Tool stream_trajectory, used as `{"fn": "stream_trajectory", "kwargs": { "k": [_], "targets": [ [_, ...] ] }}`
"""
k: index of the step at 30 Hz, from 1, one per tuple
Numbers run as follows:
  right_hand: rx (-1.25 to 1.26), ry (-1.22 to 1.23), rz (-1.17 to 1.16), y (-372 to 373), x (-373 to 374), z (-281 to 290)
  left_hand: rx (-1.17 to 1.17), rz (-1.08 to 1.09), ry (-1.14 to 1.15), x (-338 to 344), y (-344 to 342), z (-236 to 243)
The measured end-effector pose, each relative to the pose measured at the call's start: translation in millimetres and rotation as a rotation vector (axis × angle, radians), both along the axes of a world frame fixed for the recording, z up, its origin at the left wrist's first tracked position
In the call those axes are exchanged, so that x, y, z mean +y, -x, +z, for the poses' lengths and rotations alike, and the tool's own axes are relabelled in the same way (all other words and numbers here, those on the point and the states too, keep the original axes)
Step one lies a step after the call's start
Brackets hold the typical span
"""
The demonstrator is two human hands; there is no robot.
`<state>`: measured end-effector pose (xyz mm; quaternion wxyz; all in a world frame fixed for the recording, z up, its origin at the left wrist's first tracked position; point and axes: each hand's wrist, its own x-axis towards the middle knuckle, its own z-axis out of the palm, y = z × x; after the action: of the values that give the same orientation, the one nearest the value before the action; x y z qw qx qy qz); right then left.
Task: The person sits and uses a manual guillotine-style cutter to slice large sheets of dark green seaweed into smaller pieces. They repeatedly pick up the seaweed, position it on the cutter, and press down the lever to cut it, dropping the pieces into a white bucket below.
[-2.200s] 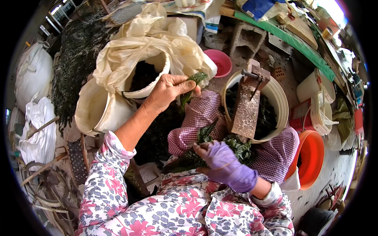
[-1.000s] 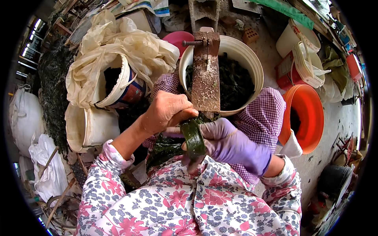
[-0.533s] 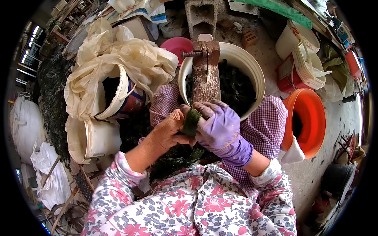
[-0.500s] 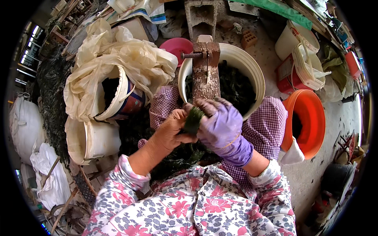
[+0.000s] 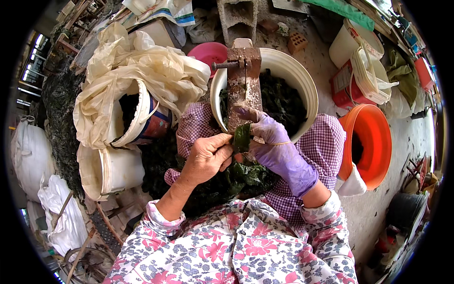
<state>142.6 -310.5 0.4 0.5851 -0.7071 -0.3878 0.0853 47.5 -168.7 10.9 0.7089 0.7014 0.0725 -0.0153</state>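
Leaf (image 5: 242,138) between left hand (image 5: 204,158) and right hand (image 5: 281,146), bucket rim (image 5: 312,98) close, floor (image 5: 405,137) rightward

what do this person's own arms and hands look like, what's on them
Both sleeves are white with a pink and grey floral print, ending short of the wrists. The left hand is ungloved. The right hand wears a purple glove, dark-smudged at the fingers, with a thin yellowish band around it.

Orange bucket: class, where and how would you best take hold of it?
Probably grip the orange bucket by its right rim, from above: its wide mouth is uncovered and that rim bare, while a white cloth hangs at the near edge.
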Motion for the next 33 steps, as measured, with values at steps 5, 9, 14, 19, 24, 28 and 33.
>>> {"fn": "stream_trajectory", "kwargs": {
  "k": [5, 9, 14, 19, 24, 28, 33],
  "targets": [
    [0.174, -0.193, -0.058, 10.1, 2.5, -4.8, 0.145, 0.146, 0.335, -8.3, -0.5, -2.4],
    [0.062, -0.215, 0.012, 7.6, -1.8, -1.6, -0.270, 0.286, -0.385, -19.2, -1.7, 6.8],
    [0.991, -0.335, 0.229, 10.5, -8.9, 2.2, -0.770, 0.031, -0.748, -2.3, -12.5, 5.8],
    [0.497, -0.268, 0.000, 17.8, -8.7, 20.5, -0.209, 0.403, 0.046, -17.5, -8.7, -4.8],
    [0.827, -0.472, -0.042, 4.6, -16.2, 20.3, -0.038, 0.262, 0.095, 9.3, 9.9, -5.9],
    [0.743, -0.409, -0.034, -1.3, -30.6, 26.0, -0.231, 0.061, -0.501, 25.2, 10.8, 8.2],
    [0.554, -0.217, 0.041, -9.8, -47.7, 22.4, -0.481, 0.008, -0.635, 25.6, 1.8, 33.4]
  ]
}}
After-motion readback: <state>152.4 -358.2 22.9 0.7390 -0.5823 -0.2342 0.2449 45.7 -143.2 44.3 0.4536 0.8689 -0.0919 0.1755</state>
